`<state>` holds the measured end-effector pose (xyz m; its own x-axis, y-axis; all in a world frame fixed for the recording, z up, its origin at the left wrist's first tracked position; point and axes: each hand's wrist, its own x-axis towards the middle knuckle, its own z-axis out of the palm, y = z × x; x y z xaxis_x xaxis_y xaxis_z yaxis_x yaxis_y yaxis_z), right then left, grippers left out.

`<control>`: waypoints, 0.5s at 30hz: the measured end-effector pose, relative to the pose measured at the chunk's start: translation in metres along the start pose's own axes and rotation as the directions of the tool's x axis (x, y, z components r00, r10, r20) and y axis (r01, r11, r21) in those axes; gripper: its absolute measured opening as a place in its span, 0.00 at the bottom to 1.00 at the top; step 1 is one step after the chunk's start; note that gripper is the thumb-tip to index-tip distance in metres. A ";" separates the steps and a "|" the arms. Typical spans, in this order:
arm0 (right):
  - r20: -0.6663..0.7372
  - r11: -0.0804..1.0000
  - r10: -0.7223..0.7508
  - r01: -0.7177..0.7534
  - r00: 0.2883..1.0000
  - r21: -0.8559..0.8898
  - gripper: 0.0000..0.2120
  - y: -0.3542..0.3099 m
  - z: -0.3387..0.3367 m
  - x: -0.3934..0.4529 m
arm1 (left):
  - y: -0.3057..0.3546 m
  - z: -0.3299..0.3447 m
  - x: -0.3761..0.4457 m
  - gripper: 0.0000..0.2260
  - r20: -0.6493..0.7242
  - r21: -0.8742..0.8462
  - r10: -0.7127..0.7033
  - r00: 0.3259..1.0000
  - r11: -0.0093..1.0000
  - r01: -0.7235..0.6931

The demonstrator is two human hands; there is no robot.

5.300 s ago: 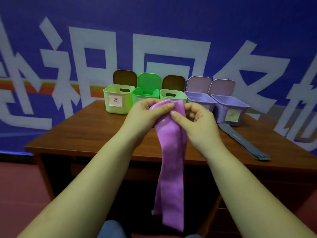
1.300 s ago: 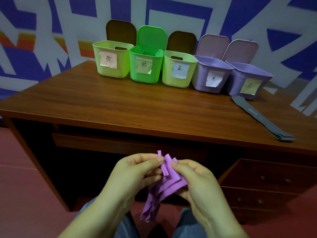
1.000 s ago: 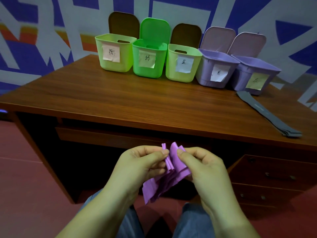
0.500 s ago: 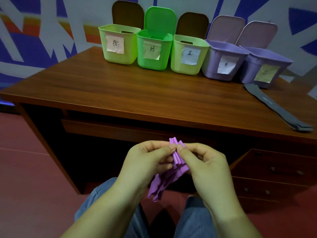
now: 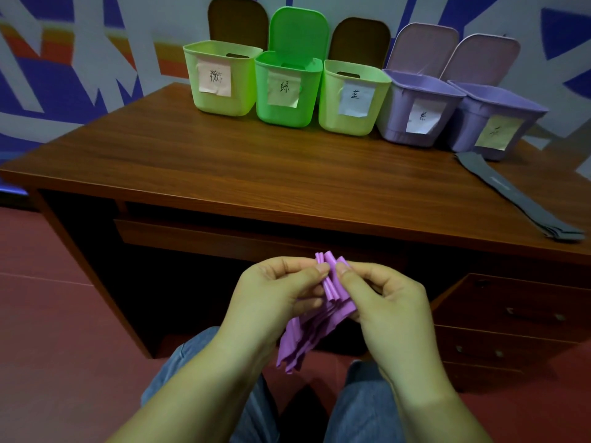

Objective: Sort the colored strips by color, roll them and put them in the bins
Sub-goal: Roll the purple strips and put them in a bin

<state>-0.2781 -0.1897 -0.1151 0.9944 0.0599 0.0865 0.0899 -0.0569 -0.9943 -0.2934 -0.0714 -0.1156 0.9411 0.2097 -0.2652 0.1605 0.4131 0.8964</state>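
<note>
A purple strip (image 5: 319, 321), gathered into folds, is held over my lap in front of the desk. My left hand (image 5: 271, 295) and my right hand (image 5: 383, 302) both pinch its bunched top between thumb and forefinger; a short tail hangs below. Several open labelled bins stand in a row at the desk's back: a pale green bin (image 5: 220, 91), a bright green bin (image 5: 287, 103), another pale green bin (image 5: 351, 113), a purple bin (image 5: 403, 123) and a second purple bin (image 5: 473, 129). Grey strips (image 5: 518, 196) lie flat on the desk at the right.
The wooden desk (image 5: 224, 174) has a drawer front under its top and a drawer stack (image 5: 511, 321) at the right. My knees in jeans (image 5: 198, 356) show below the hands. A blue and white patterned wall rises behind the bins.
The long hanging purple strip has been gathered into a short folded bunch and brought down from above the desk to my lap. Its tail is shorter than half a second ago.
</note>
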 end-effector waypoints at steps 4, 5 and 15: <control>0.034 1.000 0.014 -0.015 0.999 0.022 0.08 -0.001 0.001 -0.002 | 0.001 0.001 -0.001 0.02 0.011 -0.003 0.001 1.000 1.000 -0.001; 0.040 1.000 0.011 -0.012 0.999 0.017 0.08 -0.002 0.001 -0.002 | 0.001 0.000 -0.001 0.03 0.011 -0.005 0.000 1.000 1.000 0.000; 0.089 0.998 -0.001 0.006 0.996 -0.056 0.11 0.006 0.000 -0.001 | 0.000 -0.004 -0.001 0.02 0.009 0.017 -0.030 1.000 0.999 0.030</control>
<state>-0.2790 -0.1897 -0.1213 0.9856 0.1483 0.0815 0.0986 -0.1124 -0.9888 -0.2953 -0.0682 -0.1169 0.9384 0.1895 -0.2890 0.1937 0.4044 0.8938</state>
